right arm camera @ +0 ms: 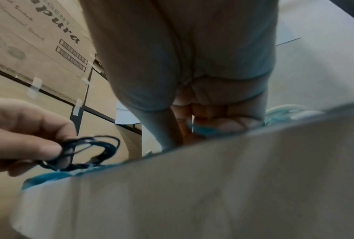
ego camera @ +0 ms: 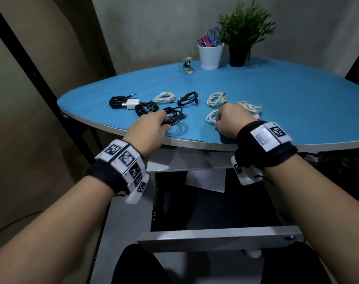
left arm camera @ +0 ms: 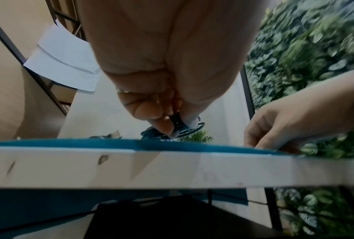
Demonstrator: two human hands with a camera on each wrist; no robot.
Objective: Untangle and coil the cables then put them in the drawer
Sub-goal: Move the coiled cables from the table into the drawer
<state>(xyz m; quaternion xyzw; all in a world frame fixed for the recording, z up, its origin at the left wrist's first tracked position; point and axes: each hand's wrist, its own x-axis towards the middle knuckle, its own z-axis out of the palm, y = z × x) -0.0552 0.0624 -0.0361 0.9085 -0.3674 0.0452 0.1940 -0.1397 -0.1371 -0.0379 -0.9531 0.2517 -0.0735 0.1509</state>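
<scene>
Blue-topped round table point(ego camera: 256, 83) against a grey wall, its open grey drawer point(ego camera: 219, 238) pulled out below the near edge. Nearest that edge, left hand point(ego camera: 148, 128) curled round a coiled black cable point(ego camera: 175, 116), pinched between thumb and fingertips point(left arm camera: 161, 122) and lifted clear of the top, as seen from the right wrist. Right hand point(ego camera: 231, 121) beside it, over the same edge, fingers curled down onto a coiled white cable point(ego camera: 211, 117) lying flat on the table; grip looks closed on the coil, though fingertips mostly hidden. Both hands apart, black coil to the left of the white one.

Farther from the near edge, more coils: black cable with white charger block point(ego camera: 131, 103), two further black coils point(ego camera: 146, 108) point(ego camera: 188, 98), three white coils point(ego camera: 164, 97) point(ego camera: 216, 98) point(ego camera: 250, 106). At the far side of the table, small stapler point(ego camera: 188, 65), white cup of scissors and pens point(ego camera: 210, 55), green plant in black pot point(ego camera: 239, 55).
</scene>
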